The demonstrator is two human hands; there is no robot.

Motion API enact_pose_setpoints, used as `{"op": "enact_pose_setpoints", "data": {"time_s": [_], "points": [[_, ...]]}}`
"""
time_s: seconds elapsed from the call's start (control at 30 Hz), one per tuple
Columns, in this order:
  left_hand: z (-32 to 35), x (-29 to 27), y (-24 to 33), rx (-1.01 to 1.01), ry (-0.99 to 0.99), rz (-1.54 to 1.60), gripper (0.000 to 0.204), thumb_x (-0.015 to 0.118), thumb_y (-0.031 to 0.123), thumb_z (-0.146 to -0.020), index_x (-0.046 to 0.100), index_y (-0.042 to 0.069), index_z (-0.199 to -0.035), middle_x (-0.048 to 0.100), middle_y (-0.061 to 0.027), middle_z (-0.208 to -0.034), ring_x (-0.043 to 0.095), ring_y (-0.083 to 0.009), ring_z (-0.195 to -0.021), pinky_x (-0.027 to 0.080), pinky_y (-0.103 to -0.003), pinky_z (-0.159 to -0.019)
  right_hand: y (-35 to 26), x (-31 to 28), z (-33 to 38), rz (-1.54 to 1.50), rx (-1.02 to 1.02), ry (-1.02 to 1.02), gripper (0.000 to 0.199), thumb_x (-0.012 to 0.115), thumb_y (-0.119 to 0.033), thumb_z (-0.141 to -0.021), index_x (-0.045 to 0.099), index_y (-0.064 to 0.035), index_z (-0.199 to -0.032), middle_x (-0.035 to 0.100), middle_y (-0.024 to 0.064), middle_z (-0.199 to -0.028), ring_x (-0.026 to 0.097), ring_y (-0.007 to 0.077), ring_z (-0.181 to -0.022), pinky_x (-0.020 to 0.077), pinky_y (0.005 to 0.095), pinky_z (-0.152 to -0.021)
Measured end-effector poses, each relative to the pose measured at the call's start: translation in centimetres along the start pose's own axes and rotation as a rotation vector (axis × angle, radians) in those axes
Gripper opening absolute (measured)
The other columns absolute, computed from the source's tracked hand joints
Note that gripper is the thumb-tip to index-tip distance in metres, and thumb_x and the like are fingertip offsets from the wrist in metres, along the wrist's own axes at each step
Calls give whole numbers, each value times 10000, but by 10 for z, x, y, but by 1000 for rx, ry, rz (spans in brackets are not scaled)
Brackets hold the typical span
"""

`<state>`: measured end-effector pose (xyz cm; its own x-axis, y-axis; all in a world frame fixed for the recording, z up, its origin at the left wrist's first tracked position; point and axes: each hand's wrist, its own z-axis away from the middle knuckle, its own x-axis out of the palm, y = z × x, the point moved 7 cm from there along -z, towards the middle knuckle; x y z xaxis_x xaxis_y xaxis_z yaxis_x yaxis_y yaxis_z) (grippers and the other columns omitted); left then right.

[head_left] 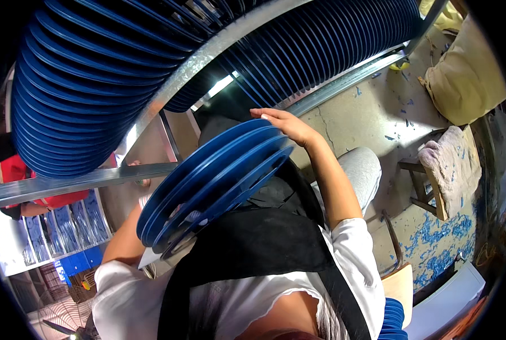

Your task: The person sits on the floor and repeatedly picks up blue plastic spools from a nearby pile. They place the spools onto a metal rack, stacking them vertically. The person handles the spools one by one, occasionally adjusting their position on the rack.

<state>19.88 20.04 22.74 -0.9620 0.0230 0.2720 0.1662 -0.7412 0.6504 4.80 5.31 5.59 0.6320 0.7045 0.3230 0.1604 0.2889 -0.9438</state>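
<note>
Right hand point(284, 123) flat on blue discs point(216, 181), left hand hidden

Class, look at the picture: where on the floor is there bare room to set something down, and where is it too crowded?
One free patch: the bare concrete floor between the metal rail, the grey trouser knee and the wooden stool. Lower right is littered with blue scraps. Crowded: blue discs fill the rack above, and the right hand rests on a stack of discs in the lap.
</note>
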Motion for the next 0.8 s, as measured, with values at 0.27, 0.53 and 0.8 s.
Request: {"op": "enact_pose_setpoints", "data": {"time_s": [0.27, 0.53, 0.8], "points": [[-19, -23, -8, 55, 87, 73, 462, 528, 300, -911, 461, 48, -1293, 554, -117, -1231, 555, -246, -1123, 475, -390, -962, -2, -6, -1, 28, 2, 135, 615, 517, -422, -925, 366, -83, -1416, 376, 130, -1448, 343, 255, -1341, 265, 367, -1102], [-70, -19, -13, 172, 45, 119, 445, 497, 302, -931, 459, 49, -1296, 555, -120, -1233, 559, -247, -1120, 483, -387, -953, 3, -16, 2, 71, -68, 296, 535, 529, -329, -942, 413, -52, -1384, 397, 122, -1436, 332, 235, -1346, 249, 343, -1106], [-106, -15, -30, 370, -20, 207, 430, 466, 303, -952, 456, 51, -1299, 555, -123, -1235, 563, -248, -1117, 491, -384, -945, 10, 2, -4, 218, -107, 315, 604, 506, -391, -937, 357, -48, -1411, 361, 169, -1449, 323, 275, -1354, 256, 355, -1102]]}}
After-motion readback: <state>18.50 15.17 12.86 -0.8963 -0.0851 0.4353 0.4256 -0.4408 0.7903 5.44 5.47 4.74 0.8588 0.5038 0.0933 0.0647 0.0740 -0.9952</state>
